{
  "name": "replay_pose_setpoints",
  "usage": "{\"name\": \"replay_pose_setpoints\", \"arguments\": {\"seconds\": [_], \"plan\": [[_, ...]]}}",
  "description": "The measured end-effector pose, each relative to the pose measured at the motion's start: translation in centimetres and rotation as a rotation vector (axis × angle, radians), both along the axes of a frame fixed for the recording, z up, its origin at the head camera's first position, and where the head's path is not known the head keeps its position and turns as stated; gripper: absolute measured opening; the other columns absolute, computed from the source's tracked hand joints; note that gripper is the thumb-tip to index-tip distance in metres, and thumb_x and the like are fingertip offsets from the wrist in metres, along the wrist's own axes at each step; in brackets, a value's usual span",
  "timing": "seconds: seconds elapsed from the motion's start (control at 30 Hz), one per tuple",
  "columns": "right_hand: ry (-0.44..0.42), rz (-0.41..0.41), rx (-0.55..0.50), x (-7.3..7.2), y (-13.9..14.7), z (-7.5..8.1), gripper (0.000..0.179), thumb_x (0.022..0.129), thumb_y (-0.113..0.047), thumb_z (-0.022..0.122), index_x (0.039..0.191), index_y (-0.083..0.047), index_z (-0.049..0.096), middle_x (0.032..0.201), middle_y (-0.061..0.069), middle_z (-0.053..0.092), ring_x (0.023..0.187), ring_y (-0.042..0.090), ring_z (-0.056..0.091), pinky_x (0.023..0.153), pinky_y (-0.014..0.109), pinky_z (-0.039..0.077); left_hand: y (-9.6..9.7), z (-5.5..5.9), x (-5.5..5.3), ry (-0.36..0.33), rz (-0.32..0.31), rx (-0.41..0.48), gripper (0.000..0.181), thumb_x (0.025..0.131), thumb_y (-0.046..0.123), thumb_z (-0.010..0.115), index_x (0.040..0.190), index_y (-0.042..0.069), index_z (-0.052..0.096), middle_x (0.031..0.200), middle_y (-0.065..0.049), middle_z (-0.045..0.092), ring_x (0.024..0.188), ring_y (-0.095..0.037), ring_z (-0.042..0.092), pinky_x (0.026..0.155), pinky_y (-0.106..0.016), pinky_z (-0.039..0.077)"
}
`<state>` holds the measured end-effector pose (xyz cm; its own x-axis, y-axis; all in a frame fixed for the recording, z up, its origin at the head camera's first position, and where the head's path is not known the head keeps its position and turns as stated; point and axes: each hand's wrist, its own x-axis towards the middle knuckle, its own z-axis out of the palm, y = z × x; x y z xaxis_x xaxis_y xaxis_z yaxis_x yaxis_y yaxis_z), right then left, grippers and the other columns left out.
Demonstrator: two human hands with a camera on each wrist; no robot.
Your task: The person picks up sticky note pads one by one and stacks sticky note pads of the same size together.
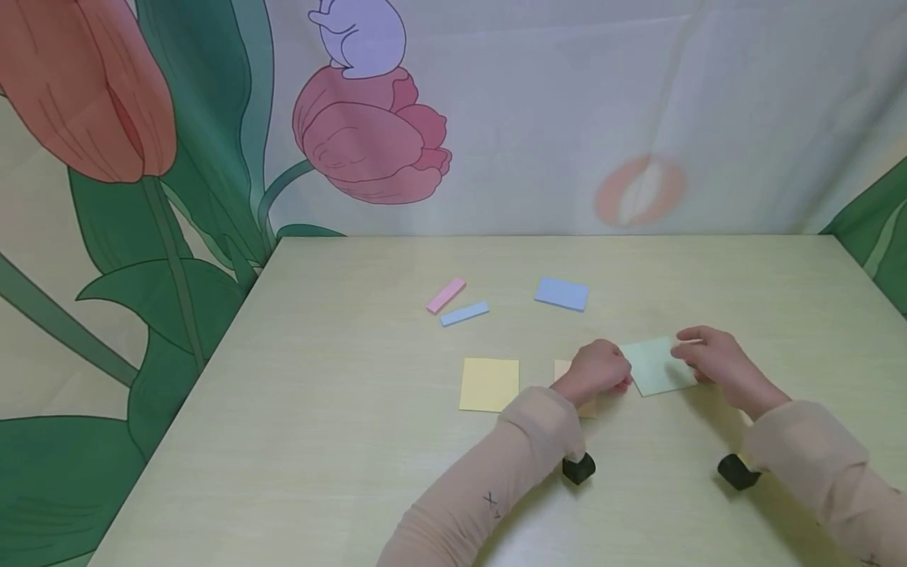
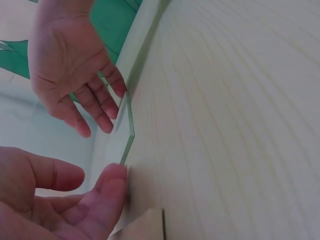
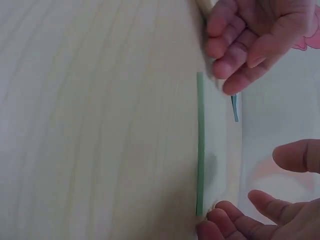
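A pale green square sticky-note pad lies flat, slightly turned, between the two hands; the wrist views show its thin green edge. My left hand is at its left side, fingers loosely bent, with fingertips at the pad's near corner in the left wrist view. My right hand is at the right side, its fingers spread and relaxed, fingertips by the opposite corner. Neither hand grips the pad. Below the left wrist, a peach pad is partly hidden. A yellow square pad lies to its left.
Farther back on the pale wooden table lie a blue rectangular pad, a pink strip and a narrow blue strip. Behind the table's far edge hangs a flower-patterned cloth. Black wrist-worn pieces hang under both sleeves.
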<state>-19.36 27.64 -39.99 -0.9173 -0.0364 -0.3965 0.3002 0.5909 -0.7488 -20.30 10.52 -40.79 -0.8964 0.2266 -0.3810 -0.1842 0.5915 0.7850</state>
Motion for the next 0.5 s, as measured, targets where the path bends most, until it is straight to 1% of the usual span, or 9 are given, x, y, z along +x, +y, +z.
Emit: {"name": "replay_pose_setpoints", "arguments": {"seconds": [0.1,0.17,0.2,0.27,0.3,0.37,0.4,0.43,0.5], "plan": [[0.000,0.048,0.090,0.2,0.2,0.1,0.068,0.088,-0.035,0.045,0.134,0.009,0.019,0.129,0.031,0.032,0.107,0.036,0.040,0.080,0.036,0.041,-0.1,0.0,-0.1,0.096,-0.045,-0.060,0.026,0.082,0.010,0.047,0.102,0.006,0.063,0.096,-0.001,0.065,0.082,-0.011,0.057,0.069,-0.020,0.044],[0.014,0.091,0.172,0.4,0.2,0.1,0.075,0.086,-0.039,0.047,0.134,0.010,0.017,0.126,0.034,0.033,0.106,0.039,0.041,0.081,0.042,0.042,-0.1,-0.2,0.0,0.145,-0.066,-0.056,0.034,0.084,0.011,0.045,0.116,0.009,0.057,0.114,0.001,0.060,0.099,-0.010,0.054,0.081,-0.021,0.043],[0.023,0.114,0.217,0.5,0.2,0.1,0.078,0.085,-0.042,0.048,0.134,0.010,0.016,0.126,0.036,0.033,0.108,0.041,0.041,0.083,0.045,0.041,-0.1,-0.2,0.0,0.158,-0.072,-0.047,0.036,0.084,0.011,0.045,0.119,0.009,0.055,0.119,0.001,0.057,0.104,-0.010,0.053,0.085,-0.022,0.042],[0.040,0.143,0.292,0.6,0.0,0.1,0.086,0.083,-0.047,0.050,0.134,0.011,0.014,0.125,0.037,0.034,0.109,0.044,0.040,0.084,0.051,0.039,0.0,-0.4,0.1,0.171,-0.081,-0.024,0.041,0.083,0.010,0.044,0.124,0.010,0.050,0.124,0.001,0.054,0.108,-0.010,0.051,0.088,-0.022,0.041],[0.052,0.158,0.325,0.7,-0.2,0.0,0.089,0.081,-0.049,0.051,0.134,0.012,0.013,0.125,0.038,0.033,0.108,0.044,0.040,0.085,0.052,0.038,0.1,-0.5,0.2,0.173,-0.087,-0.017,0.043,0.083,0.009,0.044,0.126,0.011,0.048,0.125,0.001,0.053,0.107,-0.010,0.050,0.089,-0.023,0.040],[0.074,0.186,0.398,0.7,-0.4,-0.1,0.093,0.079,-0.052,0.053,0.132,0.015,0.015,0.124,0.039,0.034,0.102,0.042,0.044,0.082,0.052,0.039,0.2,-0.5,0.3,0.173,-0.099,-0.013,0.046,0.082,0.008,0.045,0.128,0.012,0.046,0.128,0.002,0.050,0.107,-0.009,0.049,0.091,-0.023,0.039],[0.080,0.201,0.432,0.8,-0.6,-0.1,0.093,0.078,-0.053,0.053,0.131,0.016,0.019,0.121,0.038,0.037,0.096,0.040,0.046,0.078,0.049,0.041,0.2,-0.5,0.4,0.172,-0.104,-0.016,0.047,0.082,0.008,0.045,0.129,0.012,0.045,0.129,0.002,0.049,0.110,-0.009,0.048,0.092,-0.023,0.038],[0.089,0.212,0.467,0.9,-0.7,-0.1,0.090,0.077,-0.054,0.054,0.128,0.016,0.026,0.115,0.037,0.041,0.090,0.037,0.047,0.072,0.045,0.043,0.3,-0.5,0.4,0.170,-0.109,-0.021,0.048,0.081,0.008,0.045,0.129,0.012,0.044,0.130,0.002,0.049,0.108,-0.009,0.048,0.092,-0.023,0.038],[0.102,0.228,0.527,1.1,-0.9,-0.2,0.084,0.075,-0.055,0.055,0.118,0.015,0.038,0.102,0.031,0.047,0.078,0.029,0.046,0.061,0.036,0.041,0.4,-0.3,0.5,0.170,-0.125,-0.041,0.049,0.081,0.008,0.045,0.130,0.012,0.044,0.131,0.003,0.048,0.107,-0.008,0.048,0.093,-0.022,0.038]]}}
